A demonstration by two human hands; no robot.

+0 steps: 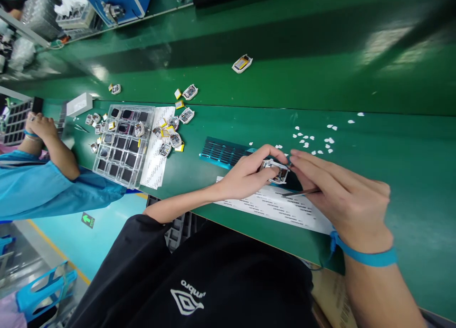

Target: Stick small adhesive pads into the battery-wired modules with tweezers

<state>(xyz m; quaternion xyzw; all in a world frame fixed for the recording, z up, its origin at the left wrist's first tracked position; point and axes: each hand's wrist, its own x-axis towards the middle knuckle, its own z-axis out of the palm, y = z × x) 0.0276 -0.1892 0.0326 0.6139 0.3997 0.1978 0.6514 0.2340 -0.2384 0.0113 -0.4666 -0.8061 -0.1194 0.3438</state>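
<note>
Between its thumb and fingers, my left hand [242, 176] grips a small white device housing [283, 175] with electronic parts inside. My right hand [338, 195] is closed beside the housing's right end, its fingertips drawn together close to it. A thin metal tool that looks like tweezers [301, 193] sticks out from under my right fingers, pointing left. What the right fingertips touch is hidden. Under my hands lie a white printed sheet [263, 202] and a dark strip sheet with a blue edge [221, 152].
Small white pieces [329, 140] lie scattered beyond my right hand. One housing with a yellow battery [242, 63] sits farther back. To the left are piled housings [174, 139] and a clear compartment tray [142, 162]. At far left rest a co-worker's hands [41, 125].
</note>
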